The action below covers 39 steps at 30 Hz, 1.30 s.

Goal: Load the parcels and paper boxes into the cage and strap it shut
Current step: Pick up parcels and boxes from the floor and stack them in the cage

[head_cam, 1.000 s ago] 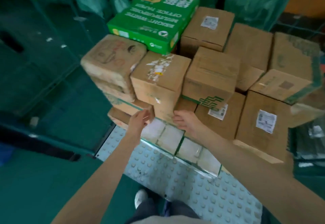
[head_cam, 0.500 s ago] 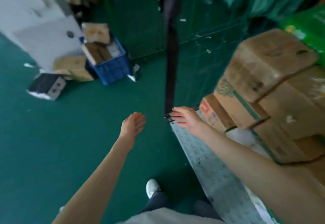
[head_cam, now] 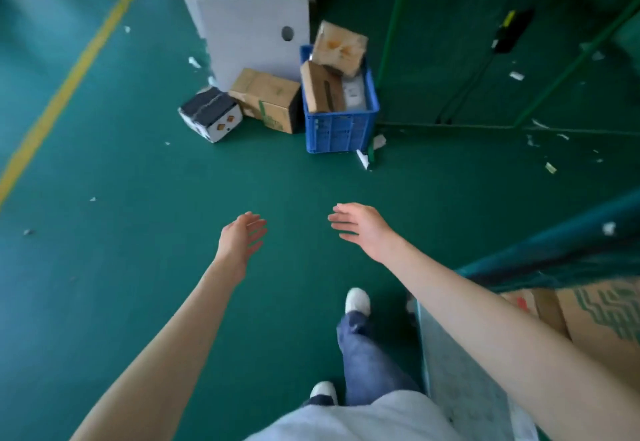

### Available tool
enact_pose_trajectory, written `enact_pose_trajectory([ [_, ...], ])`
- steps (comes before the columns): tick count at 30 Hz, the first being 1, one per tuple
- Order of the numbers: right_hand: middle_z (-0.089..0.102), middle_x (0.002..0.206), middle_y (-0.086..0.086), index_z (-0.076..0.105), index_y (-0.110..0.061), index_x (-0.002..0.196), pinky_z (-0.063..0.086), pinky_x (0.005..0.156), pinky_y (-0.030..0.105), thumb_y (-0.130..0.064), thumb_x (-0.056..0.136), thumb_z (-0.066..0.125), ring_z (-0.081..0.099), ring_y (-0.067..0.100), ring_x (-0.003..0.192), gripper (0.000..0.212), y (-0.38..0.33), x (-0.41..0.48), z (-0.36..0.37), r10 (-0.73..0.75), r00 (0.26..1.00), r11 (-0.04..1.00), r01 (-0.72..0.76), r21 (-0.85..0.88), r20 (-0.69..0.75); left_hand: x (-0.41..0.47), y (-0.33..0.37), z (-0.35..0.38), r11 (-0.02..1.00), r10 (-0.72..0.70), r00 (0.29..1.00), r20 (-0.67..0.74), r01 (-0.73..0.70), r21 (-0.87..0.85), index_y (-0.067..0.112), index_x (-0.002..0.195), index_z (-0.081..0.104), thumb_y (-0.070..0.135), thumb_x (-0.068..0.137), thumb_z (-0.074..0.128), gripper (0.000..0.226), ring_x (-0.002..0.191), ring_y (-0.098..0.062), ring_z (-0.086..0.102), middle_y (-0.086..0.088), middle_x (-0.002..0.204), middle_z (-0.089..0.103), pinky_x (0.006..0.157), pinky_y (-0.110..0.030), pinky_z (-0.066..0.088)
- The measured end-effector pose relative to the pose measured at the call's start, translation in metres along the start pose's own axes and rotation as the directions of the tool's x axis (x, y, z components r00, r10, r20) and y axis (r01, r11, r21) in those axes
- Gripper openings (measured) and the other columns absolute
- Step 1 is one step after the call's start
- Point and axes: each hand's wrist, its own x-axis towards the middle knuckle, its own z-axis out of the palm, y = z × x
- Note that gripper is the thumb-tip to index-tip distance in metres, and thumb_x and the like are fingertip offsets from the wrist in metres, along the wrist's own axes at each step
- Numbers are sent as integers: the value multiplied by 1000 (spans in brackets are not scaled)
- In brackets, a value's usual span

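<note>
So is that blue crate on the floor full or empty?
Full. The blue crate is packed with cardboard boxes, and they poke up well above its rim.
</note>
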Motion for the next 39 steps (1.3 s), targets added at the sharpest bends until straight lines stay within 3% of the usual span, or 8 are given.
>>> enact_pose_trajectory([
  [11, 67, 119, 8, 58, -8, 126, 47, 93, 35, -25, 98, 55, 61, 24, 114, 33, -144, 193, 44, 57, 993, 979, -36, -198, 100, 141, 118, 18, 991, -16, 983, -183, -9, -132, 8, 118, 59, 25, 104, 42, 28, 110, -22, 62, -6, 117, 66, 93, -35, 46],
  [19, 67, 117, 9, 59, -6, 127, 45, 91, 35, -24, 98, 56, 60, 24, 112, 34, -233, 299, 78, 94, 990, 972, -67, -227, 108, 240, 194, 23, 976, -54, 971, -234, 2, -217, 9, 119, 56, 25, 104, 42, 26, 108, -21, 61, -6, 117, 65, 91, -34, 44],
  [30, 67, 116, 7, 60, -11, 116, 45, 90, 35, -24, 98, 56, 60, 22, 110, 23, -335, 471, 200, 178, 981, 959, -156, -236, 77, 443, 312, -33, 964, -142, 949, -283, 67, -259, 11, 116, 60, 26, 103, 44, 26, 105, -20, 63, -6, 117, 67, 90, -33, 47],
  [39, 63, 124, 9, 57, -15, 114, 45, 96, 37, -24, 99, 53, 58, 23, 113, 17, -406, 586, 292, 204, 974, 939, -165, -301, 102, 556, 384, -66, 950, -211, 917, -340, 110, -292, 11, 116, 60, 23, 101, 45, 25, 105, -20, 63, -5, 116, 66, 92, -33, 46],
])
